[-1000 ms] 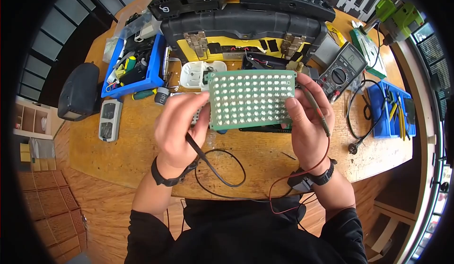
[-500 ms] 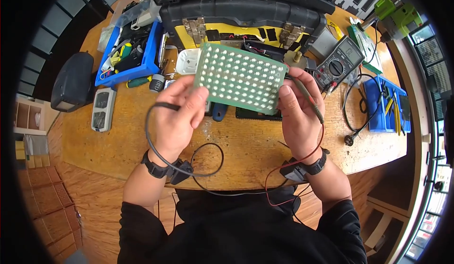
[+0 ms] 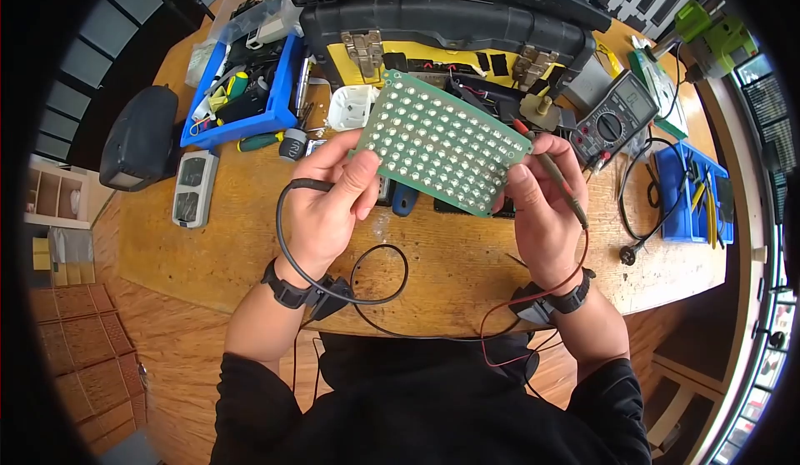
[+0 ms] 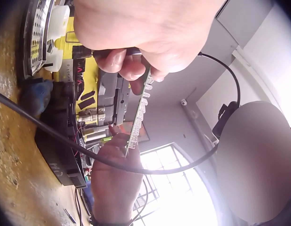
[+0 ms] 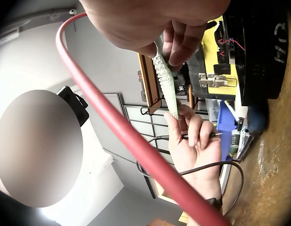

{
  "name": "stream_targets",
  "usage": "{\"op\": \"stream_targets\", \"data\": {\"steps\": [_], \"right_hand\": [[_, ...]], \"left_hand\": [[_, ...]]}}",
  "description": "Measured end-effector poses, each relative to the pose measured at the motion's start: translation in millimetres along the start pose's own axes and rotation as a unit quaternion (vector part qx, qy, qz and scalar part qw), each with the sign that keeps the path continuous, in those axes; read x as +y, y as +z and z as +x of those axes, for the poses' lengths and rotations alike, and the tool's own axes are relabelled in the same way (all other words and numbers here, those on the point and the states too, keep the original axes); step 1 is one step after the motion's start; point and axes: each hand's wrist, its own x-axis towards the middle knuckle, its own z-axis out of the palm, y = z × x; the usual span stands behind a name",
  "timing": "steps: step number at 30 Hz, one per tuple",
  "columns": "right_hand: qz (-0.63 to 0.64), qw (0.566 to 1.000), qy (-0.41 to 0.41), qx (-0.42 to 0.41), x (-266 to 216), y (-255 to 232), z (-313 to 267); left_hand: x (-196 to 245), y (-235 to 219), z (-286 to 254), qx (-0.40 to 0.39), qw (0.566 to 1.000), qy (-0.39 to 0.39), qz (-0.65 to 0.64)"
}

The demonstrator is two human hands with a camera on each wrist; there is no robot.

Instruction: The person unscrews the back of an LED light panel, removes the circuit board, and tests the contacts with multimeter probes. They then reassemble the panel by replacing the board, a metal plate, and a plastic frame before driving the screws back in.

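Observation:
A green circuit board (image 3: 446, 144) with rows of clear LEDs is held up over the bench in the head view, LED face toward me, its right end lower. My left hand (image 3: 321, 211) pinches its left edge between thumb and fingers. A black test probe (image 5: 187, 137) lies across that hand's palm, under curled fingers, in the right wrist view. My right hand (image 3: 546, 211) pinches the board's right end. A red-banded test probe (image 3: 567, 192) is tucked in the same hand, its red lead trailing down. Edge-on, the board (image 4: 138, 113) shows its LEDs in the left wrist view.
Behind the board stands a black and yellow case (image 3: 442, 32). A multimeter (image 3: 612, 123) lies at the right, near a blue bin (image 3: 679, 225) of tools. Another blue tool bin (image 3: 237, 133) and a grey handheld device (image 3: 195, 188) are at the left. The black lead (image 3: 407, 277) loops over the front edge.
The board has gone from nearly level to tilted, right end down. My left hand has turned, so its black lead now leaves on the left and loops past the wrist. Both hands keep the board.

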Motion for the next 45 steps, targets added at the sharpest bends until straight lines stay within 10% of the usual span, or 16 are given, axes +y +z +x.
{"op": "stream_targets", "data": {"steps": [15,45], "right_hand": [[-0.075,0.969,0.189,-0.138,-7,5,-7],[-0.119,0.969,0.153,-0.151,-3,7,-11]], "left_hand": [[10,-9,9,-0.052,0.994,-0.098,-0.027],[11,-7,8,-0.046,0.996,-0.081,-0.014]]}}
